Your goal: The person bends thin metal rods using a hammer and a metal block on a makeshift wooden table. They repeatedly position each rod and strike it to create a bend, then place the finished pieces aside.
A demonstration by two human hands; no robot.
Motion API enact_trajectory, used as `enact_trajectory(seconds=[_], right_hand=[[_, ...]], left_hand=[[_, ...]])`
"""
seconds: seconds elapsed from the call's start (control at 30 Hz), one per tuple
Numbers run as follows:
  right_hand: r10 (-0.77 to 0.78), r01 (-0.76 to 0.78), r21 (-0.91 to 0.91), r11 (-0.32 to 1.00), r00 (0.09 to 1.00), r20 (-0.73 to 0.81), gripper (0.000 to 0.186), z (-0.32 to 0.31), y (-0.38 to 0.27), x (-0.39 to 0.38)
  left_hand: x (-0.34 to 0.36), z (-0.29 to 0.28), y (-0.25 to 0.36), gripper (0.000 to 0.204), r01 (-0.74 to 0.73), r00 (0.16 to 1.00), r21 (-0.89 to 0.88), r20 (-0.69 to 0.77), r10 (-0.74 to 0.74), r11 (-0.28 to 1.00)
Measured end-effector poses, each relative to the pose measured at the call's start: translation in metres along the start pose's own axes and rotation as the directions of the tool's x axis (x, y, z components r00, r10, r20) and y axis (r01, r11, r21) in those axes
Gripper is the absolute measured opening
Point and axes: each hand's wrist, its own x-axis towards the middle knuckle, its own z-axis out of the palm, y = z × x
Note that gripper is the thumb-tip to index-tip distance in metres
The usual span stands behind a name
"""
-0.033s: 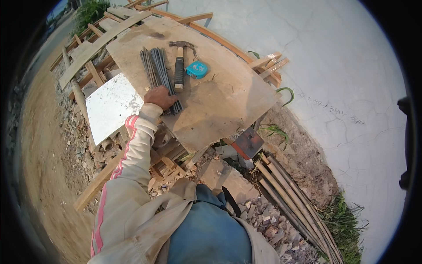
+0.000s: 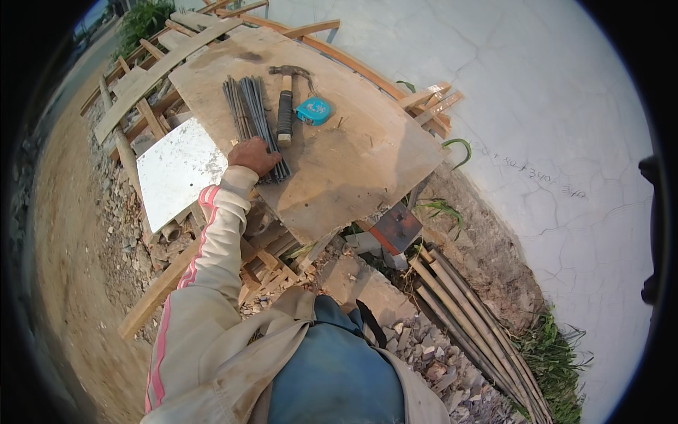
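On a worn, stained wooden board lie two bundles of thin dark metal rods, side by side. My left hand rests over their near ends with its fingers curled round the rods. To the right of the rods sits a claw hammer with a black-wrapped grip, its head pointing away from me. A turquoise tape measure lies just right of the hammer. My right hand is out of the picture.
A white panel lies left of the board, over timber scraps and planks. A pale cracked wall stands on the right. Long poles lean near it, beside rubble and a dark, red-edged block.
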Motion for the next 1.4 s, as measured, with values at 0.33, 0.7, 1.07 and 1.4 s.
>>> enact_trajectory(seconds=[0.33, 0.7, 1.07, 1.4], right_hand=[[-0.013, 0.014, 0.057, 0.998, 1.000, -0.002, 0.042, -0.034, 0.067, 0.040], [-0.340, 0.450, 0.440, 0.777, 0.888, -0.309, 0.031, -0.140, 0.003, 0.020], [-0.853, 0.756, 0.431, 0.493, 0.517, 0.068, 0.033, -0.180, -0.217, -0.099], [-0.818, 0.705, 0.421, 0.570, 0.535, 0.211, 0.032, -0.132, -0.249, -0.098]], left_hand=[[-0.096, 0.031, 0.040, 0.042, 0.103, 0.994, -0.115, -0.035, -0.108, 0.988], [-0.253, 0.127, 0.133, 0.007, 0.317, 0.946, -0.881, 0.264, 0.189, -0.352], [-0.284, 0.197, 0.280, 0.015, 0.238, 0.853, -0.970, 0.231, 0.468, 0.045], [-0.285, 0.212, 0.301, 0.016, 0.259, 0.786, -0.956, 0.290, 0.546, 0.134]])
